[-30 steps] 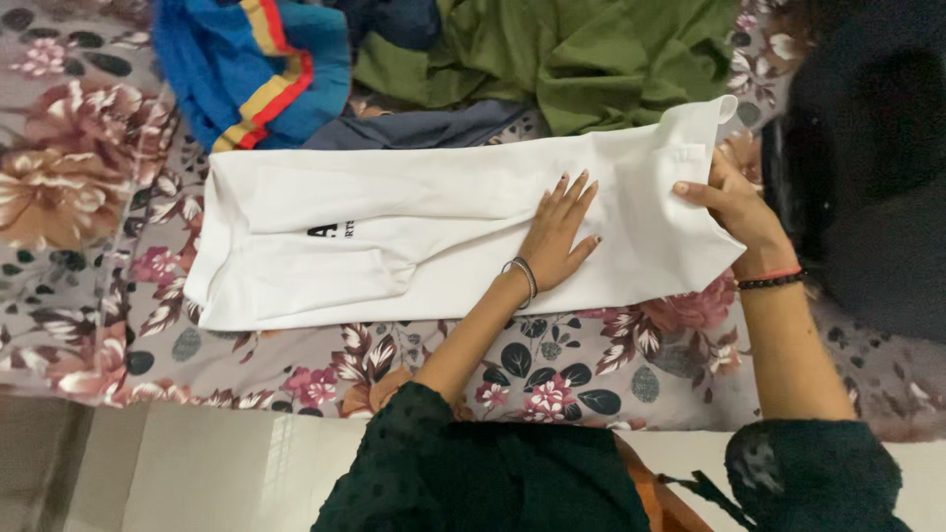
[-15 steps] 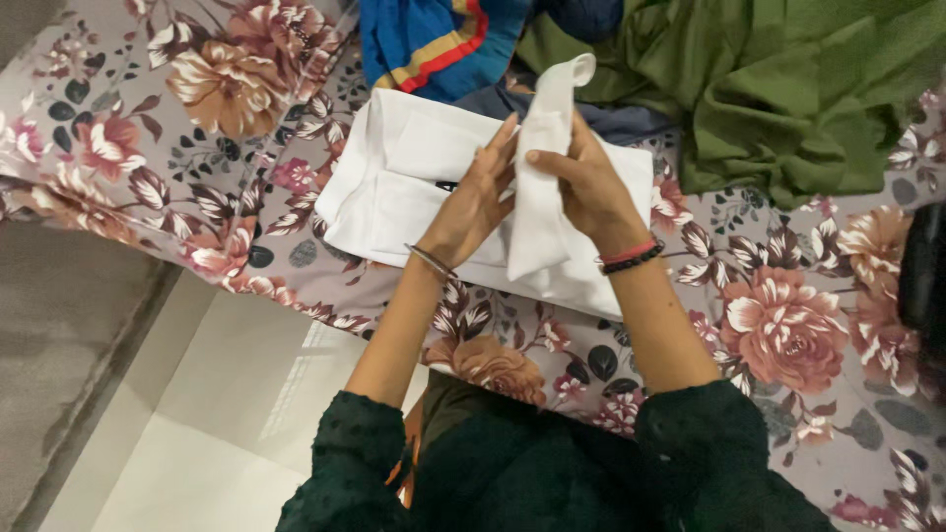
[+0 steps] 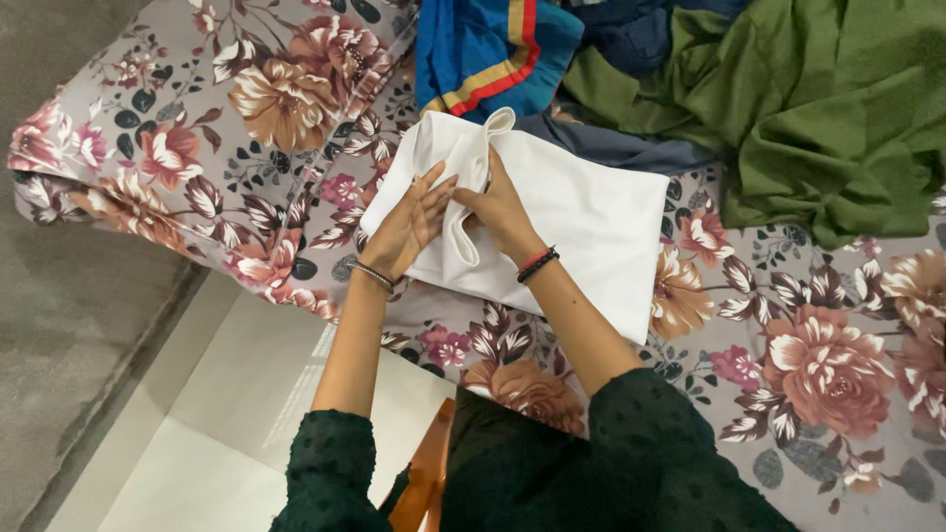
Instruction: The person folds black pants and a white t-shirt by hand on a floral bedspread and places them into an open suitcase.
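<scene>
- Folded white cotton garment [image 3: 581,212]: lies on the floral-print bed cover [image 3: 246,148], under both hands.
- Left hand [image 3: 409,225]: fingers spread, flat on the garment's left part.
- Right hand [image 3: 501,202]: fingers pinching a raised fold of the garment.
- Blue cloth with red and yellow stripes [image 3: 483,44]: just beyond the fingers.
- Crumpled olive-green fabric [image 3: 808,108]: beyond the fingers, to their right.

Both hands — left hand [image 3: 412,222], right hand [image 3: 501,205] — pressing folded white garment [image 3: 581,222] on floral bedsheet [image 3: 788,335].
</scene>
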